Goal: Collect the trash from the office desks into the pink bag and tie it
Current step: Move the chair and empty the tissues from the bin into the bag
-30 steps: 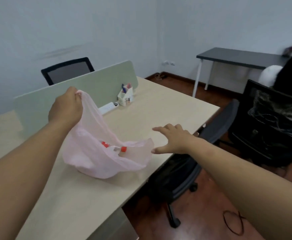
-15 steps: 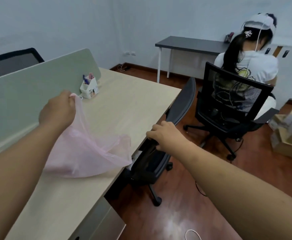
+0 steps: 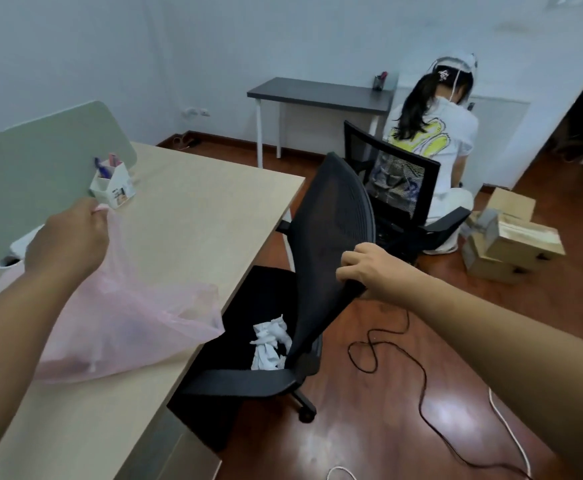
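1. Head view, left part: the left hand [image 3: 68, 237] is raised over the light wooden counter [image 3: 196, 209]. Its fingers are closed around the gathered upper edge of the pink bag [image 3: 127, 323]. The bag hangs down from this hand, and its lower part lies on the counter near the front edge. One corner of the bag reaches a little over that edge.
2. Head view, right part: the right hand [image 3: 369, 271] grips the top rim of the backrest of the black chair [image 3: 331, 237], with the fingers curled over the rim. The two hands are well apart, and only the left one holds the bag.
3. Between the hands and lower, crumpled white paper [image 3: 269, 341] lies on the seat of this chair, just beside the counter edge and under the overhanging corner of the bag. Neither hand touches the paper.
4. Behind the left hand, a white pen holder [image 3: 113, 188] stands on the counter beside the green partition panel [image 3: 40, 174].
5. On the wooden floor [image 3: 387, 427], a black cable [image 3: 387, 358] lies in loops below the right forearm. Farther back, a second person [image 3: 435, 140] sits facing away, with cardboard boxes [image 3: 515, 244] on the floor nearby.
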Motion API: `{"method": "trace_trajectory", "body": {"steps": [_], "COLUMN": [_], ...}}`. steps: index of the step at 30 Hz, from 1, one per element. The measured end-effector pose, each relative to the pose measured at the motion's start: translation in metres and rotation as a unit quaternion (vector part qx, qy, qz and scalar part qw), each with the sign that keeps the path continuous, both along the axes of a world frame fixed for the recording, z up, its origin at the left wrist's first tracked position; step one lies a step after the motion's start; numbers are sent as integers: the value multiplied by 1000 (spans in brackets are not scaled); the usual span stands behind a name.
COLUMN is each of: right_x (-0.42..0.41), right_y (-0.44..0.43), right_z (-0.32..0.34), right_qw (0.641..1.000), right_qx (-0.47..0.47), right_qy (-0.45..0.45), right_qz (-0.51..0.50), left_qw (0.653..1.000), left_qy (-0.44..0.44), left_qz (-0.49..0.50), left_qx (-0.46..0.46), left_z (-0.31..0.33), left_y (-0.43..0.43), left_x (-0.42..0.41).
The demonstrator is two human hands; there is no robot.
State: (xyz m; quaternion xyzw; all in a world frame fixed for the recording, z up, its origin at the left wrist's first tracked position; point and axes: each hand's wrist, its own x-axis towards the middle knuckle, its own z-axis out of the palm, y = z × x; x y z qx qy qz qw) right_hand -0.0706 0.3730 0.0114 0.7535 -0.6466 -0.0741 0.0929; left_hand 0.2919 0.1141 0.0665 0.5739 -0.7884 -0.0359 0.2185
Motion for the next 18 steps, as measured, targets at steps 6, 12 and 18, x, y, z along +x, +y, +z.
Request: {"method": "trace_trajectory", "body": {"steps": [6, 12, 18], "right_x": [-39, 8, 39], "right_y": [44, 33, -9], "right_z": [5, -6, -80], "right_qw": [998, 976, 963], "right_qx": [1, 180, 170], "right_qy": [33, 74, -85], "right_qz": [-46, -102, -188], "left_qw": [1000, 1000, 996], "left_qy": [-9, -3, 66], "left_qz": [-10, -23, 15], "left_qx": [-1, -7, 54], "left_z": [-2, -5, -23], "left_y": [-1, 14, 28], "left_x": [-13, -18, -11]}}
